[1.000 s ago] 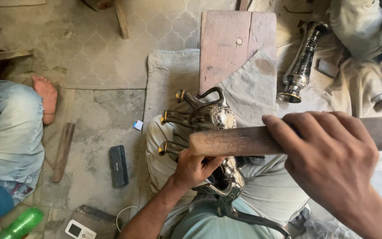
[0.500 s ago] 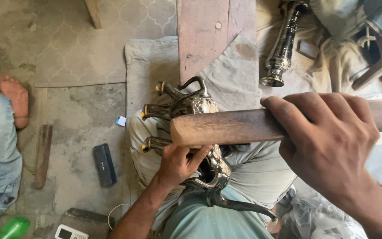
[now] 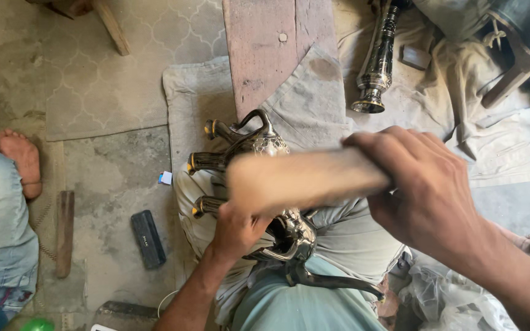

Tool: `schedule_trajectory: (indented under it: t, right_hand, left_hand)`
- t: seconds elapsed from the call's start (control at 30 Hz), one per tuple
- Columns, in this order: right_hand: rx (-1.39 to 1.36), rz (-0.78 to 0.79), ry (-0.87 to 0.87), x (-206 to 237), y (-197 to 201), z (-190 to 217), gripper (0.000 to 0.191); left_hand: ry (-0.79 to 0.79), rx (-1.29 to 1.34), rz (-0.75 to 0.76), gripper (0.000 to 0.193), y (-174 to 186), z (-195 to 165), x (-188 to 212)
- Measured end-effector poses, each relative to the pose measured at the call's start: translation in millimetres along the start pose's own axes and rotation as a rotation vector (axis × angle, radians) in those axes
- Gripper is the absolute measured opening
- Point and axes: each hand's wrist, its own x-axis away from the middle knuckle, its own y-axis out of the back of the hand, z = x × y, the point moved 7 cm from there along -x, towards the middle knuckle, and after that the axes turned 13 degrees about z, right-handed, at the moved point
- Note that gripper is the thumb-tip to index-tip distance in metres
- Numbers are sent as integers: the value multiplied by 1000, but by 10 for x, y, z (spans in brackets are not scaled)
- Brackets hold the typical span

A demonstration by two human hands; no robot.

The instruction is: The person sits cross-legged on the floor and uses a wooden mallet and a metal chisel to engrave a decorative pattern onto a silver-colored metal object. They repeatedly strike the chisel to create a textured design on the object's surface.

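Note:
An ornate dark metal vessel (image 3: 259, 147) with several curved spouts and handles rests on my lap, over a grey cloth (image 3: 203, 98). My left hand (image 3: 237, 230) grips its body from below. My right hand (image 3: 424, 193) is closed around a thick wooden stick (image 3: 295, 179), which is blurred with motion and crosses just above the vessel. A dark metal spout or leg (image 3: 332, 281) sticks out to the lower right of the vessel.
A reddish wooden plank (image 3: 265, 46) lies ahead on the cloth. A tall dark metal stem piece (image 3: 376, 61) lies at the upper right on fabric. Another person's bare foot (image 3: 19, 159) and jeans-clad leg are at left, near a wooden stick (image 3: 64, 230) and a small black box (image 3: 148, 239).
The wooden stick in my right hand has swung and is now blurred over the vessel. The view has shifted, so everything sits further left and lower in frame.

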Motion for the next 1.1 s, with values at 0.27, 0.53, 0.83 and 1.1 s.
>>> schedule_trajectory:
  t: [0.27, 0.53, 0.83, 1.1]
  right_hand:
    - [-111, -9, -418, 400, -341, -642, 47]
    - [-357, -133, -612, 1085, -983, -819, 35]
    - [-292, -334, -660, 1606, -1515, -597, 47]
    - [-349, -349, -830, 1966, -1756, -760, 42]
  left_hand:
    - [119, 119, 240, 39, -39, 21, -338]
    - [93, 101, 596, 30, -246, -29, -590]
    - [-41, 19, 804, 39, -356, -160, -645]
    - [-57, 96, 683, 41, -273, -171, -642]
